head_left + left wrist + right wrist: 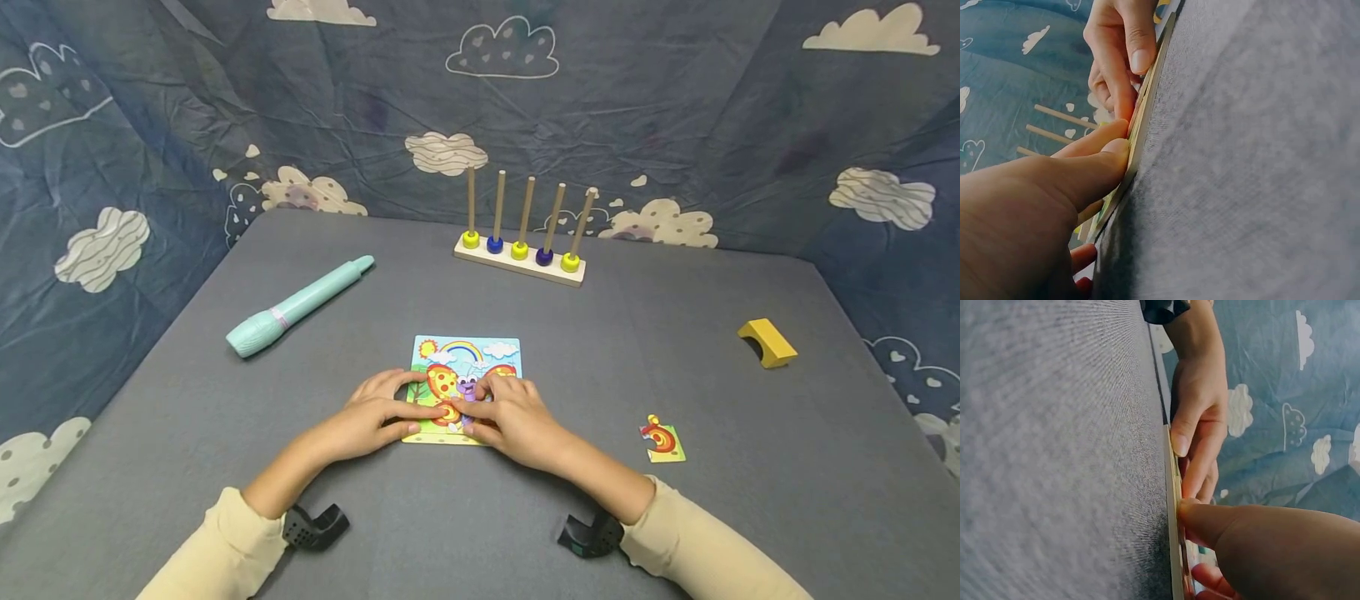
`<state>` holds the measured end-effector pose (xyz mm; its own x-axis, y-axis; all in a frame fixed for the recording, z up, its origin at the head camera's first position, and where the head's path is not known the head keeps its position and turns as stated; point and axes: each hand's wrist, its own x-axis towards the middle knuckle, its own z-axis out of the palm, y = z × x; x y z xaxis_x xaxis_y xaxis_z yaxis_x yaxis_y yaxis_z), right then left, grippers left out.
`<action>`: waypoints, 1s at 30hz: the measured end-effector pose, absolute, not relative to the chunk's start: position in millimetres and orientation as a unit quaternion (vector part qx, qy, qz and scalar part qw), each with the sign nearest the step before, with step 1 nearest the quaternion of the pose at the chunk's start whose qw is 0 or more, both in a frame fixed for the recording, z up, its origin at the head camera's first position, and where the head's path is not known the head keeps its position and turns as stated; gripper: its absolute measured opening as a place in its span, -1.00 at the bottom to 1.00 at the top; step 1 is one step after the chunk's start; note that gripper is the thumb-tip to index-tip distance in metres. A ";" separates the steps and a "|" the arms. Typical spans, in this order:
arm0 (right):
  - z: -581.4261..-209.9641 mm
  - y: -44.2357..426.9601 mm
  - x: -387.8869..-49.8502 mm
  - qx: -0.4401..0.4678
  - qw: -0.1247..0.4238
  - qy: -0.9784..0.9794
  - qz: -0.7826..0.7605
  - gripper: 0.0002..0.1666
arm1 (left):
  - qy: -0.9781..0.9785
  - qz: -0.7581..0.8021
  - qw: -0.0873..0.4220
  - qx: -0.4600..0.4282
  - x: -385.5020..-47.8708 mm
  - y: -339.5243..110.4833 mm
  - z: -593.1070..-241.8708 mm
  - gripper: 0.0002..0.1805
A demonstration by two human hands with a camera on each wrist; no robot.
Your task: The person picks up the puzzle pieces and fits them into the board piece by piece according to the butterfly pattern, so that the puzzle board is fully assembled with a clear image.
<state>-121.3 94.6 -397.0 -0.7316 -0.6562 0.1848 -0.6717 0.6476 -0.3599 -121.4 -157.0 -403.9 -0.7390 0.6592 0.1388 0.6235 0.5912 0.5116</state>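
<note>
A butterfly jigsaw puzzle [480,348] in a flat tray lies on the table, a rainbow and a sun across its top. My left hand [367,421] rests on its left side, index finger stretched over the lower left wing and thumb by the lower edge. From the right, my right hand [521,421] presses index finger and thumb onto the lower middle, covering part of the butterfly. Both wrist views show the fingertips meeting at the pieces, the left thumb [1116,150] and right thumb [1192,512] touching the front side. A loose puzzle piece [663,442] with a red-orange wing lies to the right.
A turquoise microphone-shaped toy [300,307] lies at the left. Behind the puzzle stands a wooden peg rack [517,262] with yellow and blue rings on upright pegs. A yellow arch block [768,342] sits at the right. Cloud-patterned cloth [360,108] hangs round the table.
</note>
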 end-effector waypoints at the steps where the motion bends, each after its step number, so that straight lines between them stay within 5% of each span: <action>1: -396.9 94.3 -121.2 0.364 0.022 -0.908 0.207 -0.58 | 0.892 0.272 0.033 0.359 -121.8 -156.9 -403.0 -0.62; 9: -400.2 93.4 -121.4 0.354 0.033 -0.904 0.238 -0.57 | 0.895 0.270 0.050 0.351 -122.6 -156.6 -401.1 -0.64; 21: -377.5 117.2 -123.1 0.342 -0.080 -0.863 0.363 -0.35 | 0.892 0.283 0.051 0.348 -122.4 -156.5 -404.5 -0.67; 30: -344.1 176.3 -101.9 0.309 0.009 -0.867 0.392 -0.26 | 0.891 0.288 0.045 0.349 -121.4 -157.0 -404.0 -0.67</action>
